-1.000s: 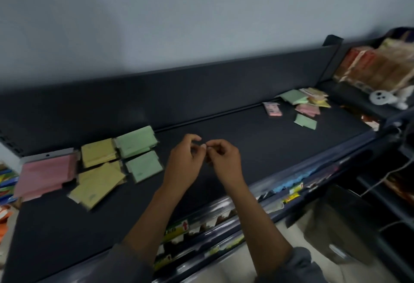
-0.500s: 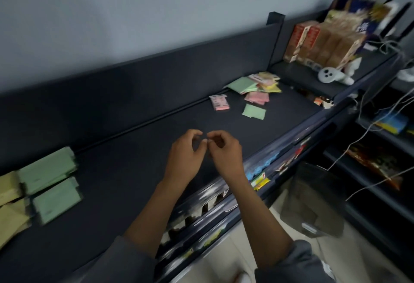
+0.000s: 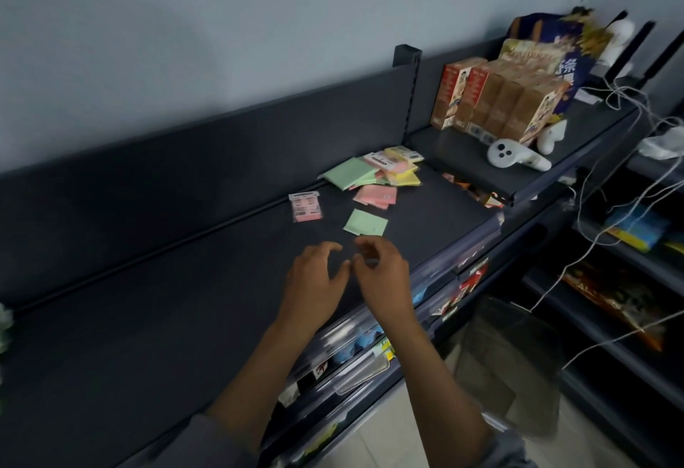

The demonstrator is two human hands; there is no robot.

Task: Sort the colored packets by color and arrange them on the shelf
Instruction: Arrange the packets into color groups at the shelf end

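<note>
A mixed heap of green, pink and yellow packets (image 3: 381,173) lies at the far right of the dark shelf (image 3: 185,293). A single green packet (image 3: 365,222) lies apart, nearer to me, and a pink packet (image 3: 306,207) with a printed label lies to its left. My left hand (image 3: 314,282) and my right hand (image 3: 385,275) hover close together over the shelf's front, just short of the green packet. Their fingers are loosely curled and hold nothing. The sorted piles are out of view at the left, except for a green sliver (image 3: 5,323).
A raised shelf (image 3: 462,149) at the right carries brown boxes (image 3: 496,104), a white controller (image 3: 514,156) and cables (image 3: 629,104). Lower racks with goods stand at the far right. A dark bin (image 3: 510,364) stands on the floor below the shelf's front edge.
The view has swung right, so the sorted piles left the frame. My hands have moved toward the green packet, and their fingertips, which were touching, have come slightly apart.
</note>
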